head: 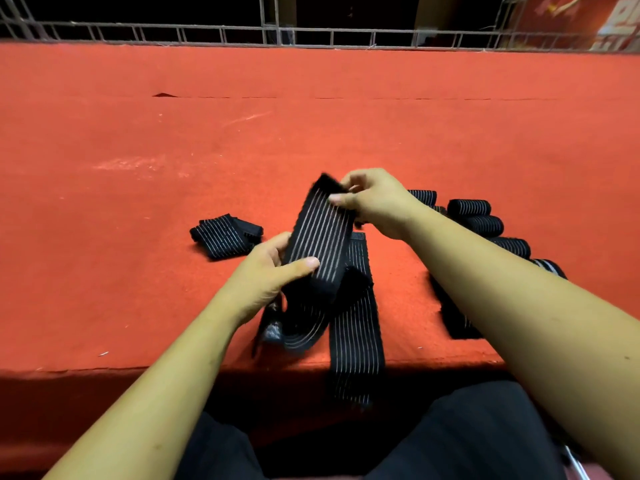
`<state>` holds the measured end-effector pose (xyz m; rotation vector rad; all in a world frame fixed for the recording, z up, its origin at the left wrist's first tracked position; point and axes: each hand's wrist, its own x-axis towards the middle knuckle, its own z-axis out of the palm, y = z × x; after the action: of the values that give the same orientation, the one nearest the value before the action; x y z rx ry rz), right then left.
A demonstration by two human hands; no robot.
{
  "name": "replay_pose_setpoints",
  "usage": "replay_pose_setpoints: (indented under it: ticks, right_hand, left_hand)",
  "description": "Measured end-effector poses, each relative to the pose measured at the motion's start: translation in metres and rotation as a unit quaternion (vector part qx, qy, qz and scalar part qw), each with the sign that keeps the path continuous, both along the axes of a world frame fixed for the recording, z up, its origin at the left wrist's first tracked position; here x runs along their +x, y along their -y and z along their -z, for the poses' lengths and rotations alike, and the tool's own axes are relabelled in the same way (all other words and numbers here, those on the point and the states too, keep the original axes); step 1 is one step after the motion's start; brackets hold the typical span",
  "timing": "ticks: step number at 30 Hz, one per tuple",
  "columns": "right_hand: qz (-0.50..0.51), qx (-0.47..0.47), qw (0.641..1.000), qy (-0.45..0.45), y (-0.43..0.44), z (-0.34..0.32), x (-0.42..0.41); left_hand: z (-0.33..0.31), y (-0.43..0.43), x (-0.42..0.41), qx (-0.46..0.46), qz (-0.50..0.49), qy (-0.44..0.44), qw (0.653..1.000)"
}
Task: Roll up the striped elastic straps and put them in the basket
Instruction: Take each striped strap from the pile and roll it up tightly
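Strap (pixel 318 233) gripped by left hand (pixel 266 275), right hand (pixel 377 202) (one folded strap (pixel 225 235) aside).

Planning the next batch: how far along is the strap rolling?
Done: several rolled straps lie on the table beside the right forearm. In hand: the left hand grips and the right hand pinches one unrolled strap. Left: rolling it, more loose strap draped over the table edge, a folded bundle at left, and stowing everything; no basket is in view.
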<state>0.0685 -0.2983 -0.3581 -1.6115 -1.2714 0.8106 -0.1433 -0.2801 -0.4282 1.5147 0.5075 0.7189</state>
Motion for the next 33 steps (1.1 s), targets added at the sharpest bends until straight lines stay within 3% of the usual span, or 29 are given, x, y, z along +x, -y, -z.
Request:
replay_pose_setpoints:
  ticks: [4,7,10,12,15,17,19,21,25,27,30,33]
  right_hand:
    - [0.165,0.084,0.957,-0.222,-0.004,0.013,0.021]
    - [0.207,0.09,0.938,-0.262,-0.005,0.023,0.036]
    - [0.182,0.072,0.934,-0.298,-0.003,0.029,0.037]
    - [0.121,0.039,0.939,-0.319,0.0,0.031,0.036]
    - [-0.013,-0.054,0.949,-0.309,0.005,0.042,0.039]
    - [-0.09,-0.125,0.946,-0.284,0.009,0.053,0.043]
    - [-0.15,-0.167,0.93,-0.292,0.016,0.06,0.047]
    - [-0.183,-0.189,0.909,-0.324,0.022,0.065,0.052]
    - [-0.14,-0.209,0.917,-0.309,0.021,0.076,0.06]
    - [-0.083,-0.195,0.934,-0.287,0.017,0.081,0.062]
    - [-0.044,-0.19,0.955,-0.225,0.014,0.094,0.064]
    - [-0.045,-0.217,0.961,-0.166,0.014,0.107,0.057]
  left_hand:
    - [0.006,0.011,0.0,0.031,0.121,-0.184,0.975]
    - [0.018,0.02,0.0,-0.071,0.221,-0.225,0.946]
    - [0.025,0.023,0.002,-0.011,0.279,-0.315,0.907]
    - [0.024,0.021,0.008,0.056,0.216,-0.359,0.906]
    - [0.03,0.003,0.022,0.08,-0.04,-0.288,0.953]
    - [0.04,-0.016,0.03,0.181,-0.157,-0.312,0.919]
    - [0.051,-0.03,0.039,0.194,-0.194,-0.368,0.889]
    - [0.058,-0.035,0.051,0.123,-0.207,-0.385,0.891]
    - [0.073,-0.034,0.07,0.122,-0.26,-0.408,0.867]
    - [0.076,-0.032,0.076,0.113,-0.32,-0.364,0.867]
    - [0.071,-0.036,0.075,0.067,-0.375,-0.211,0.9]
    - [0.054,-0.049,0.063,0.067,-0.427,-0.113,0.894]
